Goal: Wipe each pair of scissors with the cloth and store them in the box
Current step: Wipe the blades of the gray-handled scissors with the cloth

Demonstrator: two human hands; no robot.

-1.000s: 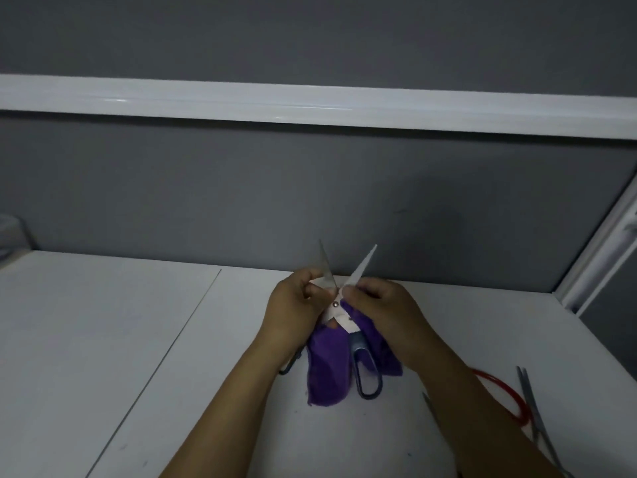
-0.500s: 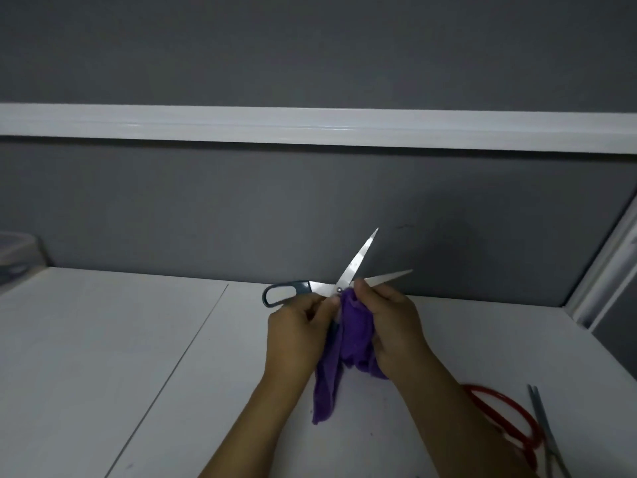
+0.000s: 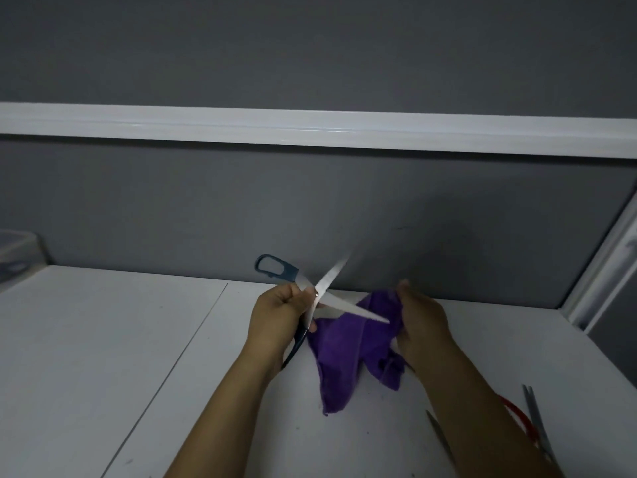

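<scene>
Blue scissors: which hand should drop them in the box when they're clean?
Left, probably. The left hand grips the blue scissors near the pivot, and the box sits far left. The right hand is busy holding the purple cloth.

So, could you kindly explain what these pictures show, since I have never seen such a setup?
There is no machine: these are a person's bare hands, filmed by one camera worn on the head, looking down. The left hand holds open blue-handled scissors near the pivot; the right hand holds a purple cloth behind one blade. On the white table, lower right, lie red-handled scissors and a grey pair, partly hidden by the arm. A clear box stands far left.
</scene>
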